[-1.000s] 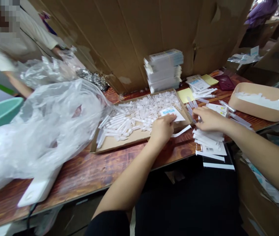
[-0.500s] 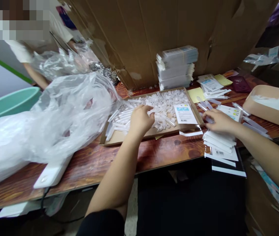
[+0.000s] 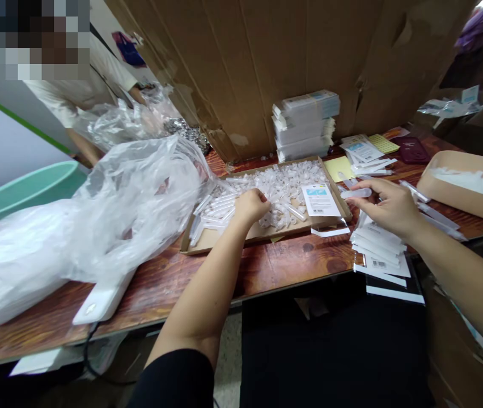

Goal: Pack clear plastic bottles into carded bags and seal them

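My left hand [image 3: 252, 205] reaches into a shallow cardboard tray [image 3: 207, 241] filled with small clear plastic tubes and caps [image 3: 284, 184]; its fingers curl down into the pile, and what they pinch is hidden. A white printed label card [image 3: 320, 199] lies at the tray's right end. My right hand [image 3: 388, 207] hovers just right of the tray, its fingers closed on a clear plastic tube [image 3: 355, 194] held level. Below that hand lies a fanned stack of white label strips [image 3: 380, 252].
A big crumpled clear plastic bag [image 3: 84, 221] covers the table's left. Bundled white packets [image 3: 305, 124] stand against the cardboard wall. A beige tray [image 3: 466, 184] sits far right, a teal basin [image 3: 20, 190] far left. Another person [image 3: 84, 85] works at the back left.
My left hand let go of the label card, left it on the tray's right end, and moved left into the tube pile. My right hand lifted a clear tube.
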Motion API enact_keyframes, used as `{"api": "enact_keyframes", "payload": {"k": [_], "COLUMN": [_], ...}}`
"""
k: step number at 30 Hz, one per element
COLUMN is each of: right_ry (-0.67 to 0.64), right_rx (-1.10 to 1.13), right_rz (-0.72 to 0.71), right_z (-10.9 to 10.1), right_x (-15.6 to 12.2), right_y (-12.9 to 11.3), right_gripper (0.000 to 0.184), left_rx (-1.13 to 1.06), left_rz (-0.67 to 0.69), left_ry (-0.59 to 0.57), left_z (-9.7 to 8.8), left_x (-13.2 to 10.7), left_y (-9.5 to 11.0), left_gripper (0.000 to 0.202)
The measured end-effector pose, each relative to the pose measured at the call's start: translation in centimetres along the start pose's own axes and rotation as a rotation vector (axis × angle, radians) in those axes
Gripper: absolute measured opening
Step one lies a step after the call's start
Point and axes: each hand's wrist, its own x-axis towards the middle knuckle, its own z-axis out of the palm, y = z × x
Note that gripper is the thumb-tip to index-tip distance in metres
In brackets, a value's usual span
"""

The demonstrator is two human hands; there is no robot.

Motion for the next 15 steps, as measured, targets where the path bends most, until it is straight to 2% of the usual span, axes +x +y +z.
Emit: {"api": "enact_keyframes", "payload": {"k": [5,9,11,15], "right_ry": [0.011,0.0,0.03,0.102], "right_rx": [0.024,-0.005,-0.044,-0.14], "right_rz": [-0.177,-0.242,-0.32,-0.614], "right_z": [0.0,-0.5,-0.9,-1.6], "right_x": [-0.7,-1.3,-1.5,-1.1], "right_y": [-0.3,-0.3,-0.5,-0.9], "right_gripper": [0.019,0.019,0.017,0.014], "left_rx": [-0.017,-0.088,-0.158,-0.287], "left_rz": [-0.012,-0.03,-0.022,-0.004], "left_ry": [-0.008,0.032,0.086,0.253], "left_z": [0.3,0.0,-0.3,-0.9], "left_x": [-0.3,-0.5,-0.8,-2.5], "left_y": [0.9,1.5,1.8,2.6], "left_gripper": [0.026,0.02,0.022,0.027]}}
